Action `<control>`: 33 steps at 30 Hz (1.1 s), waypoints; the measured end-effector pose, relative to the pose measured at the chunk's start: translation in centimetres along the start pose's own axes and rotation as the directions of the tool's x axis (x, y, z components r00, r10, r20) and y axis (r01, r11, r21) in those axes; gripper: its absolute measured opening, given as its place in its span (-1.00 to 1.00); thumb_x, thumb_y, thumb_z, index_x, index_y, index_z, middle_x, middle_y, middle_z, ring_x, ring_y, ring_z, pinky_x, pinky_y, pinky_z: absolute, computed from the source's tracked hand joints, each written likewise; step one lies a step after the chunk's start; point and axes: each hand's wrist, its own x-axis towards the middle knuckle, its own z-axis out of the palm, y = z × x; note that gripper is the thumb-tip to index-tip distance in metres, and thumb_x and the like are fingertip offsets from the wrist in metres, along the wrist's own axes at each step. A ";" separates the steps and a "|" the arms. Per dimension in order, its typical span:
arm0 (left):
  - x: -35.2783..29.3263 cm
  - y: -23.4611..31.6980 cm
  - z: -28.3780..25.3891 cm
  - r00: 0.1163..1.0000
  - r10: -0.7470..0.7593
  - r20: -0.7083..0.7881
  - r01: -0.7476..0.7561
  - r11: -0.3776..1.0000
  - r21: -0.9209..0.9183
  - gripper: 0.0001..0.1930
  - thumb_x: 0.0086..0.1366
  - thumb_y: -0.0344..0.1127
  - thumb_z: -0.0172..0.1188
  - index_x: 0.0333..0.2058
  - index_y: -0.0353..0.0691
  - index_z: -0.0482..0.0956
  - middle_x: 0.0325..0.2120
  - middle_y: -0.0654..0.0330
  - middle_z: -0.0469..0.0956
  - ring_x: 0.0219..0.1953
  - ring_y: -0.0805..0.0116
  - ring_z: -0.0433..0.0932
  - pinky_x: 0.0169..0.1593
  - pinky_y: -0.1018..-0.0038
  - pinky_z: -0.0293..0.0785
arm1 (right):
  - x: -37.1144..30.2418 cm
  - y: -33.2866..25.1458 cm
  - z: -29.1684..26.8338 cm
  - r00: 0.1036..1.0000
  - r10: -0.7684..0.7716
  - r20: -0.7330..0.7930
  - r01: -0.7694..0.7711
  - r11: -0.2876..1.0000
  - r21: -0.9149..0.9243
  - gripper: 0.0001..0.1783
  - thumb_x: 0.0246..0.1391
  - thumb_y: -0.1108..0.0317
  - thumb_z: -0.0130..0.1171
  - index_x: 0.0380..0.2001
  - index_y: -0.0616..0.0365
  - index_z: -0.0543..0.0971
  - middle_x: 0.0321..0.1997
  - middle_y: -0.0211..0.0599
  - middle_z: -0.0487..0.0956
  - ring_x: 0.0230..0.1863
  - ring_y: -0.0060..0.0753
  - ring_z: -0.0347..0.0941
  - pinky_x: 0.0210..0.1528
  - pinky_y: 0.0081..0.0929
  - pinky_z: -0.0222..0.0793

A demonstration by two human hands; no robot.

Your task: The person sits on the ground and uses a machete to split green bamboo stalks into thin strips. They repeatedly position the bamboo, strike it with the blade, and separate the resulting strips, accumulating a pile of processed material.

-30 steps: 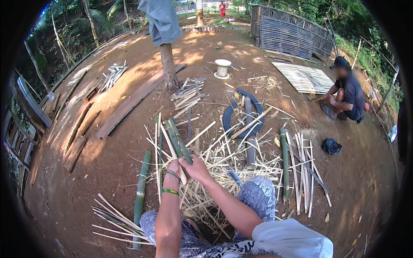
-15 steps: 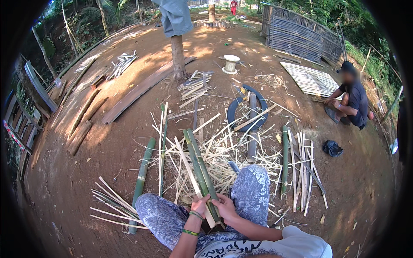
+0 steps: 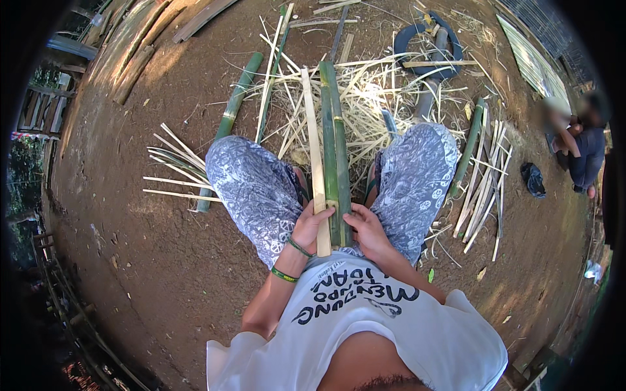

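Brown earth ground (image 3: 130,274) covers most of the view. On it sits the person, in a white T-shirt (image 3: 261,368) and grey-blue patterned trousers (image 3: 251,189), with both knees bent outward. In front of the knees lies a wide heap of pale bamboo shavings and strips (image 3: 365,107), tangled together. At the far right, near the rim, there is another person (image 3: 587,153) in dark clothes, and a slatted panel (image 3: 531,58) lies above this person in the view.

Beyond the heap, to the right, rests a dark ring (image 3: 456,51), which resembles a tyre. One green bamboo pole (image 3: 235,107) lies by the left knee, partly hidden behind it; another, shorter green bamboo pole (image 3: 469,146) is beside the right knee, next to loose strips.

Between the knees are two long green bamboo pieces (image 3: 340,156), side by side, their near ends close to the shirt. A pale flat bamboo strip (image 3: 313,143) runs along their left. The left hand (image 3: 306,231) is closed on this strip, its thumb crossing over it. The right hand (image 3: 370,233) grips the right edge of the green pieces. The smallest things are the green wristbands (image 3: 285,275) on the left arm.
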 end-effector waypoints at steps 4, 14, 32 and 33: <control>-0.7 -0.2 0.4 1.000 -0.012 -0.005 0.013 1.000 0.004 -0.53 0.35 -0.50 0.09 0.22 -0.34 0.29 0.01 0.04 0.53 -0.01 0.26 0.58 0.06 0.36 0.55 | -0.4 -0.7 -0.3 1.000 0.022 0.014 -0.022 1.000 -0.002 -0.54 0.25 0.42 0.13 0.21 0.13 0.37 0.01 -0.30 0.57 -0.03 -0.47 0.52 -0.06 -0.49 0.45; -1.3 -0.4 0.4 0.999 -0.033 -0.042 0.034 0.999 0.037 -0.57 0.43 -0.43 0.01 0.23 -0.33 0.27 0.01 0.04 0.52 -0.01 0.26 0.58 0.02 0.36 0.58 | -0.4 -0.5 0.0 0.992 -0.107 0.066 0.113 0.989 -0.090 -0.26 0.01 0.58 0.35 0.25 0.24 0.27 0.04 -0.07 0.55 0.06 -0.30 0.51 0.11 -0.38 0.44; -1.8 -0.1 0.5 0.998 -0.025 -0.052 0.027 0.998 0.049 -0.57 0.45 -0.38 0.05 0.23 -0.34 0.29 0.02 0.08 0.51 0.00 0.30 0.57 0.05 0.38 0.55 | -0.7 -1.1 0.7 0.972 -0.234 -0.014 0.232 0.969 -0.087 -0.15 -0.13 0.70 0.33 0.28 0.29 0.24 -0.01 -0.13 0.58 0.00 -0.36 0.54 0.04 -0.46 0.48; -1.8 0.1 0.7 0.998 -0.024 -0.057 0.027 0.999 0.045 -0.58 0.45 -0.37 0.05 0.22 -0.34 0.29 0.03 0.08 0.50 0.01 0.30 0.56 0.07 0.38 0.55 | -0.8 -1.1 0.7 0.973 -0.228 -0.019 0.227 0.972 -0.056 -0.16 -0.12 0.70 0.32 0.28 0.30 0.24 -0.01 -0.14 0.58 0.00 -0.37 0.54 0.05 -0.46 0.47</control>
